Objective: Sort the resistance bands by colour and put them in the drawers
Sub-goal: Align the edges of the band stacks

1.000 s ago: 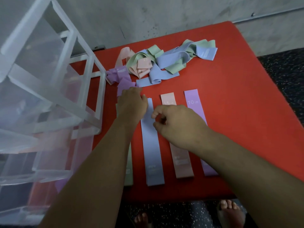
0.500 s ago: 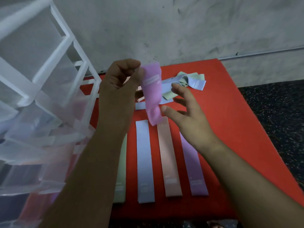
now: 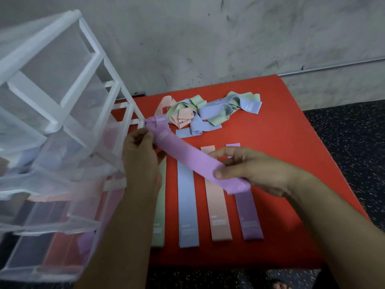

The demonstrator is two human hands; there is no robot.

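Observation:
I hold a purple resistance band (image 3: 187, 157) stretched flat above the red table (image 3: 281, 155). My left hand (image 3: 139, 157) pinches its far left end, my right hand (image 3: 250, 170) grips its near right end. Beneath it lie flat bands side by side: green (image 3: 161, 205), blue (image 3: 187, 205), pink (image 3: 217, 207) and purple (image 3: 249, 215). A tangled pile of green, blue and pink bands (image 3: 208, 113) sits at the table's far side. The clear plastic drawer unit (image 3: 58, 142) stands at the left.
A grey concrete wall (image 3: 229, 38) rises behind the table. Dark speckled floor (image 3: 354, 142) lies to the right and below. The drawer unit's lower drawers stick out towards me at the left. A bare toe (image 3: 281, 285) shows under the table's near edge.
My left hand picked a purple band from the pile and lifted it. My right hand then took its other end, and the band now lies stretched between both hands.

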